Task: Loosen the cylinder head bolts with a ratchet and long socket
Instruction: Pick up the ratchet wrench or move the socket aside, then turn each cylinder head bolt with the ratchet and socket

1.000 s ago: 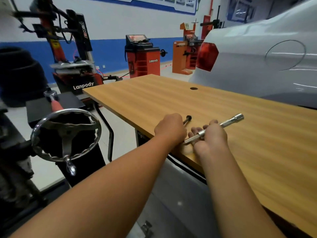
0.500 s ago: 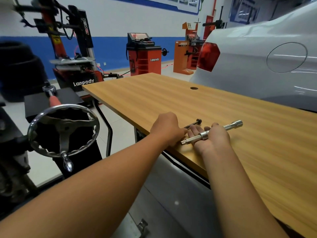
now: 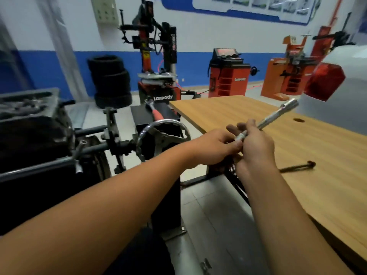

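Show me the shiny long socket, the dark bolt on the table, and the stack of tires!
long socket (image 3: 278, 114), head view, on its silver shaft past the fingers.
dark bolt (image 3: 296, 167), head view, on the middle of its shank.
stack of tires (image 3: 111, 80), head view, on the middle tire's sidewall.

Both forearms are bare to the frame's edge — no sleeves, gloves, watch or rings visible.

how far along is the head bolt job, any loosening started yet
Done: one dark bolt already lies on the wooden table. In hand: both hands, right hand and left hand, grip the long socket in the air. Left: carrying it to the engine at left; no bolt is being turned now.
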`<state>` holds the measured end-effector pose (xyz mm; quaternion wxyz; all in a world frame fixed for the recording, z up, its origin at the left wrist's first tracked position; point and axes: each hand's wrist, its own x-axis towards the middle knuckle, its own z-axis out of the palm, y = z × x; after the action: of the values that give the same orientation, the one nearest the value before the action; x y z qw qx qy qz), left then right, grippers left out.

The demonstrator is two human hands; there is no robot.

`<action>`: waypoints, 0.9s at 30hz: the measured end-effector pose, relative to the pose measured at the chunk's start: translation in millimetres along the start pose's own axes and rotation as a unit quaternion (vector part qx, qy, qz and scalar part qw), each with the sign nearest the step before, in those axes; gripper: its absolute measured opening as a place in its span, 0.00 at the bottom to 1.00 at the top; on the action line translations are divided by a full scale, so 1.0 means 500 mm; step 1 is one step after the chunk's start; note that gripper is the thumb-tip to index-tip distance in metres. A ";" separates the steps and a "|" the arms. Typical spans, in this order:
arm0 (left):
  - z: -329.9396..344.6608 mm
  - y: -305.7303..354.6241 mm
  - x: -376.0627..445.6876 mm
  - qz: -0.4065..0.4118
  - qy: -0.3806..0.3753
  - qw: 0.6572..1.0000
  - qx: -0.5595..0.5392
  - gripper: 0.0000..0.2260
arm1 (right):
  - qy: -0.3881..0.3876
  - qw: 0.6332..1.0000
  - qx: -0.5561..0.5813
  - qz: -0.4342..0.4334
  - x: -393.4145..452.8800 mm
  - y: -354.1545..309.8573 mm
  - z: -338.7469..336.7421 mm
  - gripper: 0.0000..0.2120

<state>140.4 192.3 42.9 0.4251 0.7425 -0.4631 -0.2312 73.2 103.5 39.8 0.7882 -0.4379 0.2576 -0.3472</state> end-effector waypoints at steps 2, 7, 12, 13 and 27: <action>-0.066 -0.019 -0.063 0.016 0.063 0.998 0.002 0.10 | -0.091 0.994 -0.057 -0.013 -0.026 0.030 0.088 0.12; -0.232 -0.099 -0.273 0.034 0.205 0.974 -0.094 0.12 | -0.300 0.932 -0.206 -0.009 -0.154 0.130 0.319 0.07; -0.418 -0.153 -0.430 0.042 0.294 0.955 -0.020 0.12 | -0.404 0.878 -0.212 -0.143 -0.254 0.143 0.535 0.09; -0.461 -0.158 -0.453 0.046 0.314 0.948 -0.010 0.08 | -0.422 0.869 -0.204 -0.162 -0.259 0.131 0.574 0.09; -0.777 -0.301 -0.613 -0.060 0.436 0.898 -0.022 0.05 | -0.100 0.606 -0.776 -0.144 0.268 0.266 0.527 0.18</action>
<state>358.6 656.9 106.7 0.5858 0.7859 -0.1805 0.0808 387.1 184.9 37.9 0.1133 -0.9489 0.2835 -0.0800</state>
